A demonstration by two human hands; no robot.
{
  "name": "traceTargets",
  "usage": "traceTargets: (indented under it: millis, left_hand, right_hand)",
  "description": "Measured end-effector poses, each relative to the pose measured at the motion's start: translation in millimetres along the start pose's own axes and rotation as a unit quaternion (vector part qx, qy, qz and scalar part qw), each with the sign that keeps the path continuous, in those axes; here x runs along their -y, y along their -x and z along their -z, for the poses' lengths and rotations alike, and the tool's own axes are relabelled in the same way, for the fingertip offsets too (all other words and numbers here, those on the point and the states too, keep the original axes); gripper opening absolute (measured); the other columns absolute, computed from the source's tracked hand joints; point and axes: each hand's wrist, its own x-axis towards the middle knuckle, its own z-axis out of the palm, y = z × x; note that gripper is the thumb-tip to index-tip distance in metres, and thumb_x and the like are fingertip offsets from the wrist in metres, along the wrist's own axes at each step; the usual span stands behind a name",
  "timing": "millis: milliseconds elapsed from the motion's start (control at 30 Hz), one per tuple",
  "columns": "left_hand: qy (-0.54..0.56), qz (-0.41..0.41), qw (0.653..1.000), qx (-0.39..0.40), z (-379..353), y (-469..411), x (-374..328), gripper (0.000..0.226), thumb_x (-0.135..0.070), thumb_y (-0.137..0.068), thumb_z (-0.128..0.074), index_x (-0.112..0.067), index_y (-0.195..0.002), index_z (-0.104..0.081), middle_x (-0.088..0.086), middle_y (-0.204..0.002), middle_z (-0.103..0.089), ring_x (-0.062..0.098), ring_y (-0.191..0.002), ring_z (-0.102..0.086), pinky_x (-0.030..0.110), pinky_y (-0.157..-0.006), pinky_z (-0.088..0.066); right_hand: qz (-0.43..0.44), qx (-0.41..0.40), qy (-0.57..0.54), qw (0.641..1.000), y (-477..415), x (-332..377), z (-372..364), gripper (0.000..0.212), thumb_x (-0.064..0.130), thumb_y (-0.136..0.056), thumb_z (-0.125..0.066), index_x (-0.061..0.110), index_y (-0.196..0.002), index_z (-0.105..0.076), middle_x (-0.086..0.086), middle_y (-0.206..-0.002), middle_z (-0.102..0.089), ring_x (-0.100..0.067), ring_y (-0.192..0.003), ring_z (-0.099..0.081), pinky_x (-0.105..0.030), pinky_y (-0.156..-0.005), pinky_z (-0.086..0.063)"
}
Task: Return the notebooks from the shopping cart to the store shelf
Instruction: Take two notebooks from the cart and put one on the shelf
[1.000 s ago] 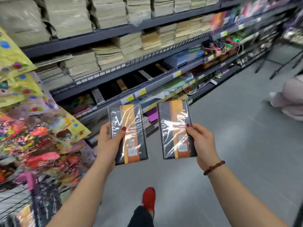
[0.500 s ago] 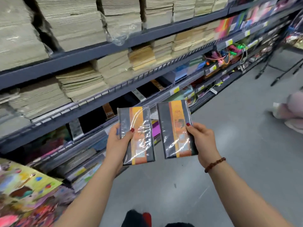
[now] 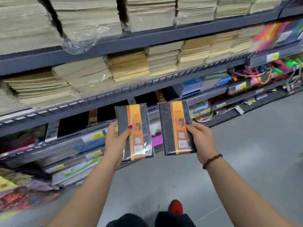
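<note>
Left hand [image 3: 117,141] grips left notebook [image 3: 136,131] from its 9 o'clock edge, thumb laid across the shrink-wrapped grey cover; right hand [image 3: 202,141], bead bracelet [image 3: 212,161] on the wrist, grips right notebook [image 3: 176,127] from its 3 o'clock edge, thumb likewise on the cover. Both notebooks upright, side by side and apart, held in the air before the store shelf [image 3: 105,97], its dark tier with orange-banded books at their 12 o'clock. Red shoe [image 3: 175,207] on grey floor [image 3: 246,145] at 6 o'clock.

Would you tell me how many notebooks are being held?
2: the left notebook in the left hand, the right notebook in the right hand; more could hide behind.
</note>
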Motion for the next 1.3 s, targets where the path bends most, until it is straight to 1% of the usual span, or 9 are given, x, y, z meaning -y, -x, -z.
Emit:
traceTargets:
  millis: [433,633,767,833,933,1033,1100,1200,1300]
  left_hand:
    - [0.025,0.071,0.995,-0.069,-61.3,-50.2,17.0,0.028,-0.015,-0.085,-0.068,-0.03,-0.101,-0.053,0.008,-0.1,-0.072,0.025,-0.085,-0.071,0.04,-0.072,-0.056]
    - [0.017,0.076,0.992,-0.101,-74.2,-69.4,19.2,0.033,-0.017,-0.081,-0.072,-0.038,-0.099,-0.052,0.005,-0.104,-0.071,0.025,-0.09,-0.07,0.046,-0.082,-0.056]
    - [0.03,0.082,0.986,-0.144,-84.7,-68.4,23.4,0.034,-0.016,-0.082,-0.071,-0.032,-0.106,-0.053,0.007,-0.102,-0.071,0.026,-0.087,-0.07,0.043,-0.08,-0.056]
    - [0.029,0.084,0.982,-0.169,-92.2,-64.6,29.4,0.034,-0.016,-0.082,-0.071,-0.027,-0.108,-0.053,0.009,-0.102,-0.071,0.027,-0.086,-0.07,0.045,-0.079,-0.056]
    - [0.047,0.087,0.974,-0.206,-106.7,-56.3,41.3,0.034,-0.016,-0.084,-0.069,-0.027,-0.111,-0.053,0.009,-0.099,-0.072,0.027,-0.084,-0.071,0.043,-0.076,-0.056]
    - [0.068,0.101,0.963,-0.242,-124.5,-48.6,57.0,0.036,-0.016,-0.086,-0.067,-0.025,-0.117,-0.051,0.007,-0.092,-0.073,0.024,-0.076,-0.072,0.036,-0.066,-0.056]
    - [0.082,0.106,0.958,-0.253,-134.7,-47.9,67.0,0.037,-0.017,-0.086,-0.066,-0.023,-0.119,-0.051,0.005,-0.088,-0.074,0.022,-0.071,-0.072,0.038,-0.066,-0.056]
    - [0.084,0.11,0.956,-0.258,-146.0,-51.7,79.7,0.038,-0.022,-0.086,-0.067,-0.025,-0.121,-0.05,0.007,-0.092,-0.074,0.023,-0.075,-0.072,0.044,-0.073,-0.058]
    - [0.103,0.115,0.951,-0.267,-150.1,-57.6,91.5,0.036,-0.021,-0.086,-0.067,-0.026,-0.118,-0.051,0.001,-0.081,-0.074,0.021,-0.072,-0.072,0.042,-0.07,-0.058]
  right_hand:
    - [-0.089,0.025,0.066,0.994,-131.3,7.0,-2.1,0.012,0.015,-0.092,-0.057,0.004,-0.094,-0.062,-0.006,-0.078,-0.067,-0.015,-0.062,-0.066,-0.02,-0.047,-0.052]
    - [-0.125,0.039,0.083,0.988,-175.5,5.6,-22.5,0.018,0.011,-0.09,-0.059,0.012,-0.073,-0.054,-0.007,-0.078,-0.065,-0.021,-0.068,-0.063,-0.035,-0.068,-0.055]
    - [-0.16,0.069,0.082,0.981,-202.8,3.6,-28.3,0.014,0.009,-0.09,-0.059,0.01,-0.076,-0.056,-0.009,-0.082,-0.065,-0.02,-0.068,-0.063,-0.032,-0.065,-0.053]
    - [-0.164,0.09,0.096,0.978,-215.9,0.5,-27.4,0.011,0.011,-0.089,-0.061,0.001,-0.085,-0.061,-0.011,-0.093,-0.067,-0.02,-0.077,-0.061,-0.033,-0.078,-0.052]
    - [-0.183,0.118,0.11,0.97,-230.6,-3.8,-20.4,0.033,0.013,-0.09,-0.06,-0.006,-0.117,-0.055,-0.002,-0.117,-0.06,-0.015,-0.101,-0.051,-0.032,-0.099,-0.036]
    - [-0.214,0.175,0.078,0.958,-240.2,-8.1,-9.9,0.033,0.008,-0.089,-0.061,0.006,-0.121,-0.053,-0.006,-0.117,-0.064,-0.014,-0.098,-0.06,-0.035,-0.099,-0.044]
    - [-0.204,0.216,0.072,0.952,-247.2,-14.3,-2.1,0.058,0.004,-0.085,-0.065,0.015,-0.136,-0.04,-0.005,-0.119,-0.063,-0.016,-0.106,-0.061,-0.042,-0.103,-0.042]
    - [-0.125,0.278,0.128,0.944,-255.4,-23.5,4.9,0.087,-0.001,-0.081,-0.068,0.024,-0.147,-0.018,0.009,-0.108,-0.057,-0.016,-0.108,-0.057,-0.043,-0.106,-0.039]
    - [0.003,0.332,0.234,0.914,-261.1,-34.2,8.5,0.096,0.002,-0.071,-0.078,0.024,-0.147,-0.022,0.01,-0.116,-0.045,-0.013,-0.118,-0.049,-0.036,-0.106,-0.038]
